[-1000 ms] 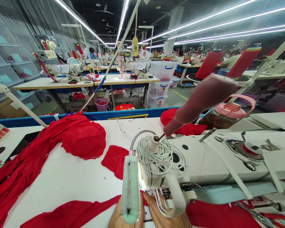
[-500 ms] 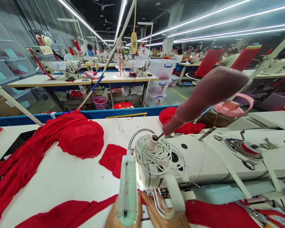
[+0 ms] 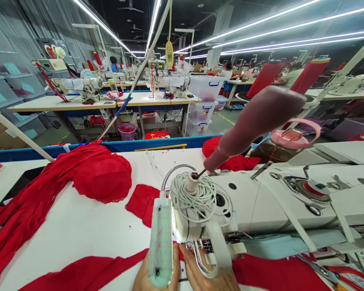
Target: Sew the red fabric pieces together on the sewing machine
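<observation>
Both the left hand [image 3: 157, 279] and the right hand [image 3: 208, 277] lie flat, fingers spread, pressing red cloth [image 3: 87, 273] under the sewing machine [image 3: 261, 206] on the bench [image 3: 79, 226].

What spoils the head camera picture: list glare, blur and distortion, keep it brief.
Head view: ceiling light strips blow out to white streaks and bow with wide-angle distortion; the pink thread cone close to the lens looks stretched and soft; the green lamp head hides much of the left hand and right hand; the red fabric is evenly lit, with faint shadows.
</observation>
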Motion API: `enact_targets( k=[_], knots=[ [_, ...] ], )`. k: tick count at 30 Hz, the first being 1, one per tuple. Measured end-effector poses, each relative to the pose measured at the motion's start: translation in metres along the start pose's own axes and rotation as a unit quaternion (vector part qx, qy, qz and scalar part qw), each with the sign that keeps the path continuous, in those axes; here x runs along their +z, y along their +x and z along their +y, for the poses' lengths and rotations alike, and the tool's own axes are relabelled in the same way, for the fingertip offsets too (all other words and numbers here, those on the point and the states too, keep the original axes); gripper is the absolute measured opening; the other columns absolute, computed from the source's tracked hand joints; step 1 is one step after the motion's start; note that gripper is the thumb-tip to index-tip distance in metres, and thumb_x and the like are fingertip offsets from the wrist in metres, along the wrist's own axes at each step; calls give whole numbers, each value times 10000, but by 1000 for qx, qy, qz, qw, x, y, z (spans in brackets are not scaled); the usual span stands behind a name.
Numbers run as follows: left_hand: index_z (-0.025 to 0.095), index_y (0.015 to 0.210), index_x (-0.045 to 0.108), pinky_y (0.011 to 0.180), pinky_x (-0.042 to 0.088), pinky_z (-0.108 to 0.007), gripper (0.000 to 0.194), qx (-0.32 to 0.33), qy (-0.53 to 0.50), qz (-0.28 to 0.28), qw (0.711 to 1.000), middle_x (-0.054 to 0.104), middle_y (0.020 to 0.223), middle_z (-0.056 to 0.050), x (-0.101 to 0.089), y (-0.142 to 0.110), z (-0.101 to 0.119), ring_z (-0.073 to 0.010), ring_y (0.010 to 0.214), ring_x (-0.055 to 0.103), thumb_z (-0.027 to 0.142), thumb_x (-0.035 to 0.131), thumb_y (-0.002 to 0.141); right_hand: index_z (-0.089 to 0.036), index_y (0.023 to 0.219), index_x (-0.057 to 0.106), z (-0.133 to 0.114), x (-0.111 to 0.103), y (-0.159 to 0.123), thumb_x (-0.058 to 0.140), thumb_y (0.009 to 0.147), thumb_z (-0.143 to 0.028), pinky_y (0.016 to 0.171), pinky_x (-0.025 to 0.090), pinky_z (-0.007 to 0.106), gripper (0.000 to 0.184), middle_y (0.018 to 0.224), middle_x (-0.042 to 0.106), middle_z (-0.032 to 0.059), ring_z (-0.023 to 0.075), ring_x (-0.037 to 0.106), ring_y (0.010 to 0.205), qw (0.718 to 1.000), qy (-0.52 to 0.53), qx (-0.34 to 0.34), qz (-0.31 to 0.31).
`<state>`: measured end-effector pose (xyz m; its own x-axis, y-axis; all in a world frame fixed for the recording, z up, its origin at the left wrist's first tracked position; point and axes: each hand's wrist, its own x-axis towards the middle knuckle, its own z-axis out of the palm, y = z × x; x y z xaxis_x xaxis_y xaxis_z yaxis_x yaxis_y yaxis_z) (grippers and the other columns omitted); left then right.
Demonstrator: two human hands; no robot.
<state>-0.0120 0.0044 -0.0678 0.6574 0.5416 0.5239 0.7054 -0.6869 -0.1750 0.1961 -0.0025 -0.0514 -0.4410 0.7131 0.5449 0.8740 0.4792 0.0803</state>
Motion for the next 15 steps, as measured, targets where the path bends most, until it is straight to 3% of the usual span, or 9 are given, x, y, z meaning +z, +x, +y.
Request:
enact_targets(
  k=[3, 10, 15],
  knots=[
    [169, 904, 639, 997, 482, -405, 60, -14, 8, 19, 1000, 695, 1101, -95, -3, 6, 1, -259, 1100, 634, 179, 579, 908, -202, 1245, 638, 0, 4, -3, 549, 876, -191, 708, 528, 285, 379, 1038, 718, 88, 196, 668, 813, 1000, -2, -1, 7],
    [123, 1046, 669, 933, 485, -361, 209, -6, 42, 52, 998, 711, 1031, -97, -22, 32, 3, -204, 943, 676, 95, 478, 965, -251, 1109, 676, -3, 13, -13, 581, 819, -151, 681, 535, 320, 321, 1062, 717, 51, 219, 676, 825, 1000, -12, 11, 14],
    [139, 1026, 688, 949, 476, -340, 235, -20, 44, 77, 996, 725, 1017, -73, -18, 33, 4, -185, 948, 677, 103, 459, 983, -235, 1071, 676, -3, 15, -16, 582, 768, -134, 657, 532, 318, 333, 1084, 711, 65, 235, 681, 873, 1000, -19, -6, 7]
  ],
)
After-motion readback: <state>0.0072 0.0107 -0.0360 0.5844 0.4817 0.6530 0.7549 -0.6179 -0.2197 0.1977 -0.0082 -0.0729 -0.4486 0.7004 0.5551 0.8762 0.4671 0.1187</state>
